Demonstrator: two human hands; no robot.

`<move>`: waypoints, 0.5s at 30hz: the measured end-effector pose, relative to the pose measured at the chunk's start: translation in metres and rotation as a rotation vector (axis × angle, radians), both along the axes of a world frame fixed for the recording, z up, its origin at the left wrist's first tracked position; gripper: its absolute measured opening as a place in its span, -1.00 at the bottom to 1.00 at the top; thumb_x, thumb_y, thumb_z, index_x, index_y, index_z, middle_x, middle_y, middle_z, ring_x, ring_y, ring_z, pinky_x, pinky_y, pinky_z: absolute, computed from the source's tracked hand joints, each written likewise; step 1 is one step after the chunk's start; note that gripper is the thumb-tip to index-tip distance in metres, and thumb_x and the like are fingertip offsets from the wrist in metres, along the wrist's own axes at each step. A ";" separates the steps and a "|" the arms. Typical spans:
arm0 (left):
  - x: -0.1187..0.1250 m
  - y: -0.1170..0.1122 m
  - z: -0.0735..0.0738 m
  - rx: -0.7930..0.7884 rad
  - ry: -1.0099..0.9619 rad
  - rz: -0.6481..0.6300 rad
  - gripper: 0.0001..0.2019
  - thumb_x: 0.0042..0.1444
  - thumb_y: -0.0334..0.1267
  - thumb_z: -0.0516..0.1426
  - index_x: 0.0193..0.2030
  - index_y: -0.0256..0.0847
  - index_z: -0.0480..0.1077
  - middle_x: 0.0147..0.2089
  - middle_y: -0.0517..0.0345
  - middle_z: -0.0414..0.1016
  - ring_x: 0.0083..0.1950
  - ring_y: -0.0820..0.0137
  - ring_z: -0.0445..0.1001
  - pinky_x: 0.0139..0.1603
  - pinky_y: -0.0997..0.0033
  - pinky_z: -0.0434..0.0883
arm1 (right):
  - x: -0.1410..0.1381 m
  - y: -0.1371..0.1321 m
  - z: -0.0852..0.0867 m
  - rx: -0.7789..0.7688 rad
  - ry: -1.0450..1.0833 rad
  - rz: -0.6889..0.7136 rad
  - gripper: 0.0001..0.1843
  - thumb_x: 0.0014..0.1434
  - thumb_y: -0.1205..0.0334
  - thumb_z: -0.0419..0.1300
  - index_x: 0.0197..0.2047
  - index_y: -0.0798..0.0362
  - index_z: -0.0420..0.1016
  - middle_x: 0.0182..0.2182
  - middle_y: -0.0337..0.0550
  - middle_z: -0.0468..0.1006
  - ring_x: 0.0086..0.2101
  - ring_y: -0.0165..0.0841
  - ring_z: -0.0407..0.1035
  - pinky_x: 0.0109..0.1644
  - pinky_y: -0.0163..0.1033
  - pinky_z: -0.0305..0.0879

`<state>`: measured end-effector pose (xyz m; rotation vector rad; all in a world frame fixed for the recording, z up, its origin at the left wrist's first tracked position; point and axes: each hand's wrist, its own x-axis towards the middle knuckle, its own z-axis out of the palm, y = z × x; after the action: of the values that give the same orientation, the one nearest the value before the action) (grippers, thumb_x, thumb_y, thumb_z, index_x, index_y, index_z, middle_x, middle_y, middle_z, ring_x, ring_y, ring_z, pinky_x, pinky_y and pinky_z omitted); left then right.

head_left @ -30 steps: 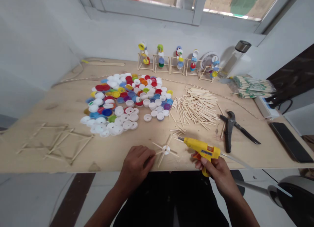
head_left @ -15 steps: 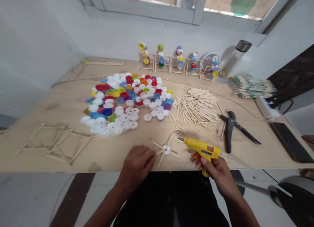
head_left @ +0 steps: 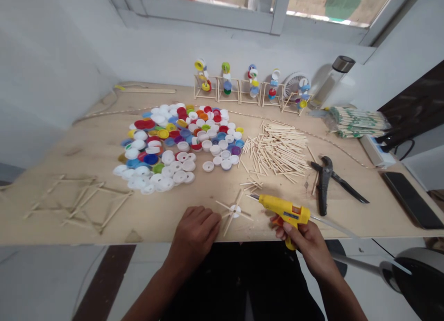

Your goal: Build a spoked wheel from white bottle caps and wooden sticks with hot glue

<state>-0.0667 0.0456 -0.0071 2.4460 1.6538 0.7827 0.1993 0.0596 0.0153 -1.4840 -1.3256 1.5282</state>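
The right hand (head_left: 305, 237) grips the glue gun (head_left: 282, 207), presumably for aiming; the left hand (head_left: 197, 227), half-curled beside the stick star (head_left: 235, 212), may steady it, contact unclear.

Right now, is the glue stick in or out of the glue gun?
Partly in: the clear glue stick juts from the back of the yellow glue gun in your right hand; its inner end is hidden.

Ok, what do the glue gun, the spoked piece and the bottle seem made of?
Glue gun: probably plastic, by its even yellow body.
Spoked piece: sticks look like bare wood, pale and matt; the white hub may be plastic, too small to tell.
Bottle: see-through, so glass or clear plastic; its grey, shiny cap suggests metal.
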 end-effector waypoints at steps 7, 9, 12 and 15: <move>0.003 -0.001 0.001 0.002 0.018 0.014 -0.76 0.22 -0.37 -0.03 -0.44 -0.20 0.36 -0.51 0.19 0.37 -0.44 0.41 0.33 -0.30 0.35 0.26 | -0.001 0.000 0.002 -0.016 0.021 -0.015 -0.55 0.08 -0.14 0.22 -0.48 0.13 0.54 -0.35 -0.01 0.56 -0.39 -0.34 0.37 -0.31 -0.30 0.27; 0.004 -0.002 0.000 0.011 0.017 0.031 -0.77 0.22 -0.35 -0.02 -0.43 -0.20 0.36 -0.51 0.19 0.39 -0.43 0.40 0.35 -0.30 0.34 0.27 | 0.000 -0.001 0.001 -0.006 0.017 -0.010 -0.54 0.08 -0.14 0.21 -0.52 0.13 0.52 -0.31 0.02 0.57 -0.38 -0.34 0.37 -0.32 -0.31 0.27; 0.004 -0.004 0.000 0.022 -0.001 0.065 -0.84 0.21 -0.33 0.01 -0.35 -0.20 0.38 -0.46 0.17 0.45 -0.40 0.38 0.39 -0.27 0.33 0.29 | 0.001 -0.001 -0.001 -0.001 0.005 0.003 -0.55 0.10 -0.13 0.20 -0.49 0.13 0.53 -0.27 0.03 0.57 -0.38 -0.34 0.36 -0.32 -0.30 0.26; 0.003 -0.007 0.001 0.037 -0.010 0.093 -0.89 0.19 -0.31 0.04 -0.26 -0.20 0.38 -0.40 0.14 0.50 -0.36 0.36 0.42 -0.26 0.33 0.31 | 0.001 -0.001 -0.001 -0.003 0.018 -0.006 -0.56 0.10 -0.13 0.21 -0.47 0.12 0.52 -0.34 -0.01 0.56 -0.40 -0.35 0.35 -0.32 -0.30 0.26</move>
<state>-0.0641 0.0388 -0.0062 2.3999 1.7766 0.8433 0.2004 0.0586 0.0139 -1.4713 -1.3083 1.5367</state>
